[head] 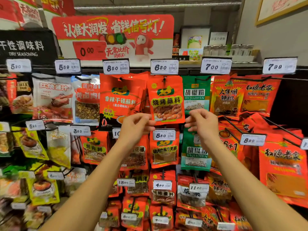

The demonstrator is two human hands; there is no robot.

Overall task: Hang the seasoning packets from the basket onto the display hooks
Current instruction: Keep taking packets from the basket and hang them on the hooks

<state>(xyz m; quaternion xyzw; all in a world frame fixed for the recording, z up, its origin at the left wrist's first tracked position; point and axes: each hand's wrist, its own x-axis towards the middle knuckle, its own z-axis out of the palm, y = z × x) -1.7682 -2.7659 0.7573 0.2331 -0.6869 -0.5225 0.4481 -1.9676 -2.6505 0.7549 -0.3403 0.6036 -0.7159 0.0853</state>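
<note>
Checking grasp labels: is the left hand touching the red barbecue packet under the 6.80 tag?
Yes, the left hand pinches the lower left corner of the red barbecue packet, while the right hand sits beside its lower right corner.

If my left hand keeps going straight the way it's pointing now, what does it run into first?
Most likely the red barbecue seasoning packet: your left hand points up and right, and its fingertips already sit at that packet's lower left corner. Depth is hard to judge, so they may be just short of it.

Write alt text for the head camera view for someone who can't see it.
Two hands hold the bottom corners of a red seasoning packet hanging under the 6.80 price tag: left hand, right hand. Other packets crowd the surrounding hooks.
</note>
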